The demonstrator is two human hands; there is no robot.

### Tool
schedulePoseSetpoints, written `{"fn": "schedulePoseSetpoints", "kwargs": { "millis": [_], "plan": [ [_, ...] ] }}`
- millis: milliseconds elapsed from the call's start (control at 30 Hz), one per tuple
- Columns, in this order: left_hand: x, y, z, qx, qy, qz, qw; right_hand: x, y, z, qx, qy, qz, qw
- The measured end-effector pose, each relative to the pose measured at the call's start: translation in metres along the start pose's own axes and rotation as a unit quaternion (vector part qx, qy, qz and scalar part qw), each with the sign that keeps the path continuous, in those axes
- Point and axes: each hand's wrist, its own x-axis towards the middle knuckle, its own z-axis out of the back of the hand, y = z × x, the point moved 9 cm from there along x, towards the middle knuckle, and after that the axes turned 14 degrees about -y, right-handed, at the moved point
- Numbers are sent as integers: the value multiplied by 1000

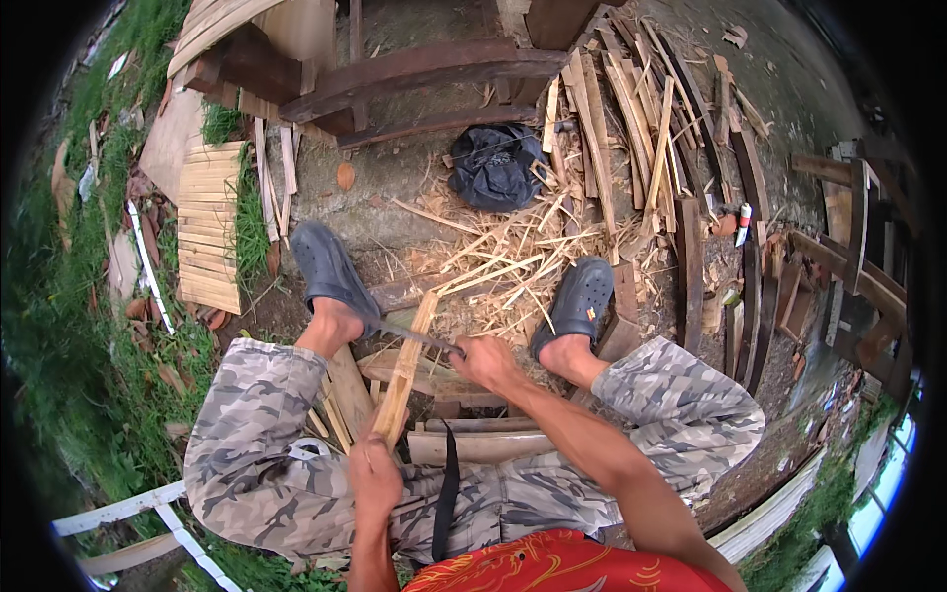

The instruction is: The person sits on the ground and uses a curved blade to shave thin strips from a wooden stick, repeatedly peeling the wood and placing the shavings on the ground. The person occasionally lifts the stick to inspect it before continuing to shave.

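My left hand (376, 474) is closed round the lower end of a split bamboo strip (402, 380), which slants up and away from my lap. In my right hand (487, 363) is the handle of a knife (426, 338). Its long dark blade points left and crosses the strip near the upper end; whether the edge bites into it, I cannot tell. Beyond my hands, thin pale slivers and shavings (503, 259) are heaped between my feet, which wear dark clogs (580, 304).
A crumpled black plastic bag (493, 170) lies past the shavings. Long bamboo strips (631, 128) and dark timber (690, 286) are piled to the right. A dark wooden frame (424, 74) stands ahead. A slatted panel (209, 227) rests by the grass at left.
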Motion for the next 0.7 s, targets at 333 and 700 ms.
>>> {"fn": "schedulePoseSetpoints", "kwargs": {
  "millis": [333, 700],
  "plan": [
    [2, -3, 1, 34, -17, -7, 999, 9, -21, 0, -37, 35, -34, 998],
    [20, -34, -6, 11, 17, -29, 999, 8, -63, -27, 3, 22, -146, 989]
  ]
}}
